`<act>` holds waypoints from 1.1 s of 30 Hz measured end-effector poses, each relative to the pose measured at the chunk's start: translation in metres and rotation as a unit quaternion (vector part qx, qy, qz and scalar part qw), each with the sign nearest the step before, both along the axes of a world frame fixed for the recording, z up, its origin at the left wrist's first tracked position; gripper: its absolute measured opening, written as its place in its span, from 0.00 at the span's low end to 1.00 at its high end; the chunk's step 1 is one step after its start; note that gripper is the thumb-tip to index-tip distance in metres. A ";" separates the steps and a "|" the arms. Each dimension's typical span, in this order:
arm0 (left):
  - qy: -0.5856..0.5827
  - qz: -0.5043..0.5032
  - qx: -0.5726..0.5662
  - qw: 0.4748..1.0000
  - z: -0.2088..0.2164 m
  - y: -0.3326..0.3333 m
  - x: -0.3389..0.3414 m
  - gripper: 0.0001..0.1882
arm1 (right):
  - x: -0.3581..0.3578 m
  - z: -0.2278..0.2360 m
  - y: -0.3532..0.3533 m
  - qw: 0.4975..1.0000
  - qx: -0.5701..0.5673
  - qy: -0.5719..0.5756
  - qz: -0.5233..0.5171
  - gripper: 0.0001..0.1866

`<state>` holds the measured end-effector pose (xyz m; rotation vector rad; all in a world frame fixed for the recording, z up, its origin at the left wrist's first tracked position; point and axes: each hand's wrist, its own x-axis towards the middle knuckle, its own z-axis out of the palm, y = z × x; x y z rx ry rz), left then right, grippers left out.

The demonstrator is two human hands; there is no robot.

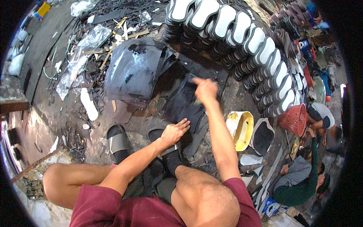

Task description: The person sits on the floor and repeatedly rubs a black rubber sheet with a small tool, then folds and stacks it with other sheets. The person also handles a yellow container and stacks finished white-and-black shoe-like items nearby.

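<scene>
Pressing flat with spread fingers, left hand pinning a dark rubber sheet piece on the ground by the sandalled feet. Further right, right hand closed, probably round a small tool or brush, too blurred to tell. Beyond it, yellow glue tub and stacked soles. Risk: sheet sliding under light pressure, spoiling the stroke.

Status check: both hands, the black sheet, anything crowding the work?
Left hand pressed flat on the dark sole piece. Right hand closed over the black sheet's edge, tool unclear. Yellow tub close right, stacked soles beyond.
</scene>
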<state>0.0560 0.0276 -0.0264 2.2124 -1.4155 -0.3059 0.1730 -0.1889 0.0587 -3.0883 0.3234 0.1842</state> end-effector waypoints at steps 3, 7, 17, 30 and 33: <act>-0.004 -0.006 0.025 1.000 0.005 -0.004 0.004 0.24 | -0.040 -0.030 0.023 0.977 0.116 0.009 0.178 0.19; -0.008 0.034 -0.015 0.999 -0.009 -0.009 0.014 0.25 | -0.024 0.022 0.023 0.945 0.287 -0.089 0.131 0.17; 0.128 0.066 0.259 0.955 0.036 -0.072 -0.017 0.22 | -0.071 -0.028 0.041 0.957 0.097 -0.042 0.269 0.19; 0.115 0.080 0.184 0.973 0.030 -0.052 -0.018 0.24 | -0.063 -0.019 0.071 0.942 0.128 0.040 0.307 0.14; 0.167 0.103 0.177 0.965 0.031 -0.049 -0.009 0.27 | -0.038 0.021 0.060 0.942 0.202 0.027 0.267 0.16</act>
